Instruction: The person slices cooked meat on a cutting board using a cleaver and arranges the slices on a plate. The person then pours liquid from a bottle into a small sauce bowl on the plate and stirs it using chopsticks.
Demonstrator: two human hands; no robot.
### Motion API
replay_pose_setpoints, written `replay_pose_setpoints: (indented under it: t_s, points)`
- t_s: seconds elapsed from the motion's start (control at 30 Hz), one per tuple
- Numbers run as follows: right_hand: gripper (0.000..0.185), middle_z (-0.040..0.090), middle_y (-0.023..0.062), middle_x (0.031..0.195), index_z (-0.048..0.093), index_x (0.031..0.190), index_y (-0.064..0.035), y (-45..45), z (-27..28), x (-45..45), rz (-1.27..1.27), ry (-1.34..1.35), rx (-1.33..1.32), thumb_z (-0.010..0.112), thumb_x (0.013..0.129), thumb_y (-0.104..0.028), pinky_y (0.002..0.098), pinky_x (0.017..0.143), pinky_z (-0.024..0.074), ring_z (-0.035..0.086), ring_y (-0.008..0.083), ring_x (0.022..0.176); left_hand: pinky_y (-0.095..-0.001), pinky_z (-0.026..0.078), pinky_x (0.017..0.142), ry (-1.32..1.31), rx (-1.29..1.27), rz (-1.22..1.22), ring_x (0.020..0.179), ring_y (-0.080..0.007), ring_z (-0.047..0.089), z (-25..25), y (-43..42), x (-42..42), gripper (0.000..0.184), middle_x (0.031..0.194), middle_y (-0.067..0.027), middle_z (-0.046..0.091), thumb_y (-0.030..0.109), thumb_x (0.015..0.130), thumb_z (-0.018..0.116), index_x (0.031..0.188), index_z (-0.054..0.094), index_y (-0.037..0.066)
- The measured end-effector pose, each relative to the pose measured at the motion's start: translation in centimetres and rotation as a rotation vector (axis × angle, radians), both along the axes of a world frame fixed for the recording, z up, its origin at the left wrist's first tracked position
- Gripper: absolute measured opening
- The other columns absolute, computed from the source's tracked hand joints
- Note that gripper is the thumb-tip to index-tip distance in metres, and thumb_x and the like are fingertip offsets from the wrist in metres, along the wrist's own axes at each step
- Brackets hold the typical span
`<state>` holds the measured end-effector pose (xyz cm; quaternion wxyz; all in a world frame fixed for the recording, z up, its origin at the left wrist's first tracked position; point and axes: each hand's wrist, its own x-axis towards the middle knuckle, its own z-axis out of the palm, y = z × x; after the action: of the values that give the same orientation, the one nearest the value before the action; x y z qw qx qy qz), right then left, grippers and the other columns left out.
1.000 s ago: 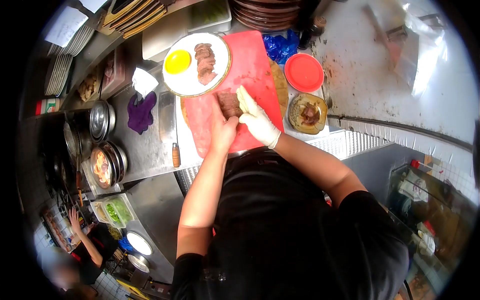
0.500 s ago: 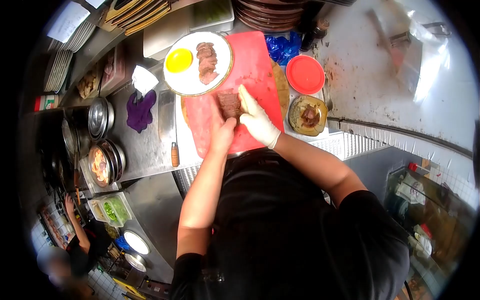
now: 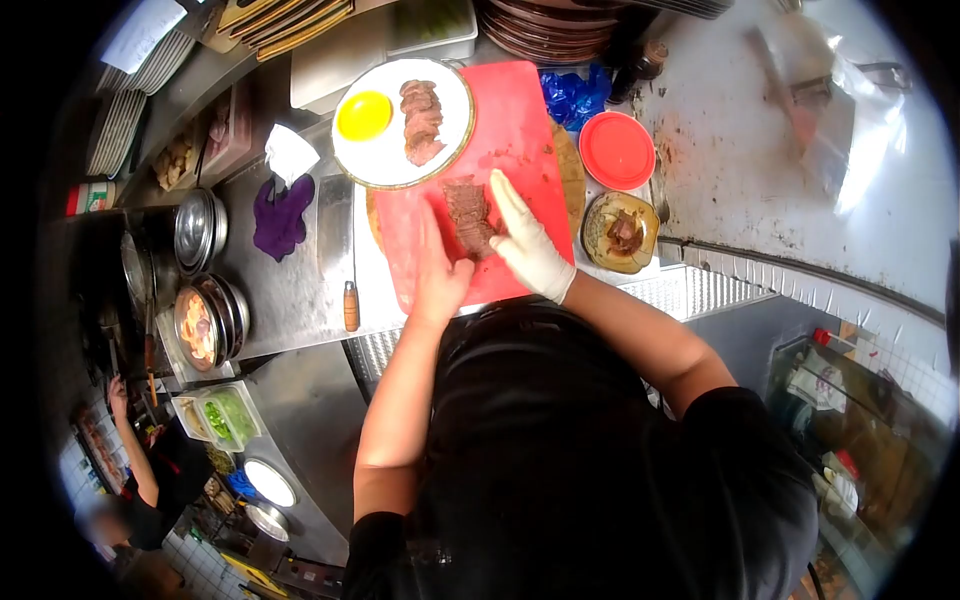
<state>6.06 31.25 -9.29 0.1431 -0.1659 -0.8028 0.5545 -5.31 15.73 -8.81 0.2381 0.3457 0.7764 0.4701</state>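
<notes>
Sliced cooked meat (image 3: 468,215) lies in a row on the red cutting board (image 3: 520,110). My bare left hand (image 3: 437,270) is flat-fingered just left of the meat, slightly apart from it. On the other side, my right hand (image 3: 527,245) in a pale glove has its fingers stretched out along the meat's edge; its thumb seems to touch the lower end. Beyond them, a white round plate (image 3: 385,165) overlaps the board's far left corner. It bears a second row of sliced meat (image 3: 422,122) and a bright yellow round dish (image 3: 364,117).
A cleaver with a wooden handle (image 3: 351,306) lies left of the board. Further left are a purple cloth (image 3: 282,218) and metal bowls (image 3: 200,230). On the right stand a red lid (image 3: 617,150) and a glass bowl (image 3: 607,252). A co-worker's arm (image 3: 135,445) shows at lower left.
Both hands have spread away from the sliced meat, my left to the left and my right to the right. More of the slices now shows between them.
</notes>
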Motion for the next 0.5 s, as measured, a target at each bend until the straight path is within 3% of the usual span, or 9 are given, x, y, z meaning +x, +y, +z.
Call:
replay_pose_setpoints:
  t_s: [0.1, 0.13, 0.23, 0.37, 0.4, 0.5]
  points:
    - [0.084, 0.009, 0.0245, 0.175, 0.007, 0.167, 0.0038, -0.3, 0.1, -1.2, -0.132, 0.151, -0.783, 0.048, 0.095, -0.006, 0.0375, 0.131, 0.0130, 0.009, 0.0312, 0.164, -0.0334, 0.022, 0.128, -0.602, 0.253, 0.140, 0.162, -0.0288, 0.017, 0.9, 1.8, -0.5, 0.103, 0.175, -0.0210, 0.016, -0.005, 0.075, 0.049, 0.169, 0.008, -0.001]
    - [0.084, 0.006, 0.0220, 0.176, 0.002, 0.168, 0.0028, -0.4, 0.3, -1.7, -0.126, 0.160, -0.810, 0.043, 0.095, -0.006, 0.0369, 0.131, 0.0093, 0.006, 0.0283, 0.164, -0.0321, 0.043, 0.115, -0.617, 0.262, 0.102, 0.148, -0.0252, 0.041, 1.8, 2.3, -0.6, 0.101, 0.173, -0.0189, 0.018, -0.010, 0.081, 0.047, 0.169, 0.001, 0.002]
    - [0.085, 0.005, 0.0211, 0.177, 0.002, 0.168, 0.0027, -0.8, -0.3, -2.0, -0.048, 0.169, -0.880, 0.045, 0.094, -0.007, 0.0371, 0.131, 0.0089, 0.005, 0.0278, 0.164, -0.0338, 0.041, 0.117, -0.746, 0.274, 0.044, 0.150, -0.0274, 0.040, 2.2, 3.3, 0.0, 0.101, 0.172, -0.0196, 0.020, -0.008, 0.080, 0.046, 0.169, 0.000, 0.002]
    - [0.086, 0.004, 0.0203, 0.177, 0.002, 0.168, 0.0028, 0.2, 0.0, -2.2, -0.185, 0.224, -0.964, 0.044, 0.093, -0.006, 0.0378, 0.131, 0.0100, 0.004, 0.0278, 0.164, -0.0355, 0.051, 0.108, -0.637, 0.384, 0.093, 0.146, -0.0298, 0.045, 0.0, 3.4, -0.3, 0.100, 0.165, -0.0222, 0.030, -0.006, 0.079, 0.044, 0.169, 0.000, 0.002]
    - [0.084, 0.008, 0.0209, 0.177, 0.005, 0.168, 0.0036, 0.1, -0.1, -2.2, -0.166, 0.233, -0.934, 0.045, 0.094, -0.008, 0.0370, 0.131, 0.0108, 0.007, 0.0274, 0.164, -0.0343, 0.053, 0.104, -0.663, 0.298, 0.003, 0.147, -0.0296, 0.045, 1.6, 3.6, -0.6, 0.100, 0.164, -0.0236, 0.032, -0.006, 0.079, 0.044, 0.169, -0.001, 0.001]
    - [0.082, 0.015, 0.0224, 0.175, 0.010, 0.167, 0.0041, -0.2, -1.0, -2.3, -0.037, 0.128, -0.809, 0.047, 0.095, -0.011, 0.0356, 0.131, 0.0121, 0.013, 0.0271, 0.164, -0.0302, 0.037, 0.117, -0.695, 0.149, 0.113, 0.159, -0.0281, 0.026, 4.0, 4.3, 0.5, 0.102, 0.175, -0.0191, 0.017, -0.002, 0.076, 0.045, 0.169, 0.003, 0.000]
